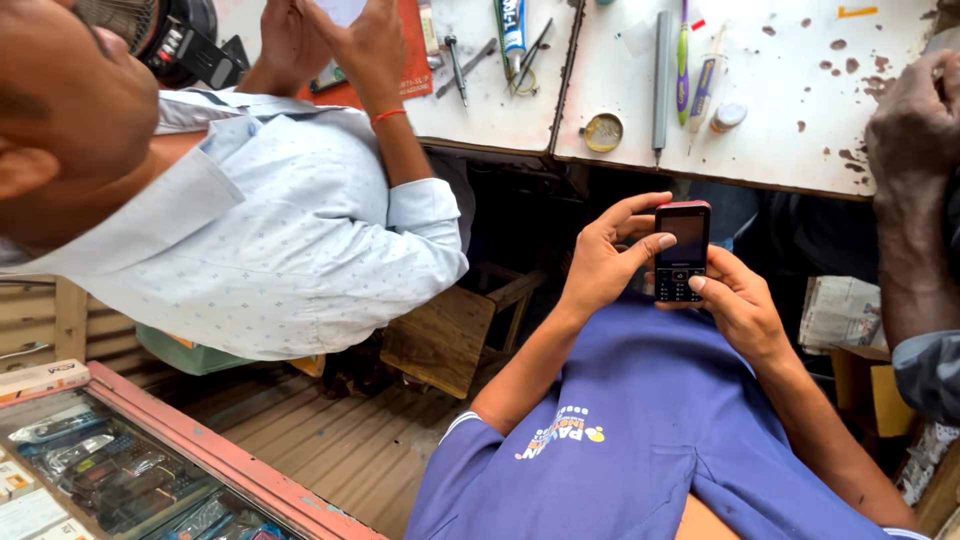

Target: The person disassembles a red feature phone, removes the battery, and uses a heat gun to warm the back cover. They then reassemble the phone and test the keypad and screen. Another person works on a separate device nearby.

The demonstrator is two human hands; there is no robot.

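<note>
A small keypad phone [682, 250] with a red rim and a dark screen is upright in front of my blue shirt [640, 430]. My left hand [600, 262] grips its left side, with the thumb lying across the edge of the screen. My right hand [738, 300] cradles it from the lower right, thumb on the keypad. Both hands hover below the edge of a white worktable [780, 130].
The stained worktable carries tweezers [455, 62], a tube [511, 28], a toothbrush [682, 60] and a round tin [603, 131]. A person in a pale shirt [280, 240] leans in at left, hands over a red mat. Another person's hand [912, 125] is at right. A glass counter [120, 470] lies lower left, a wooden stool [445, 335] in the middle.
</note>
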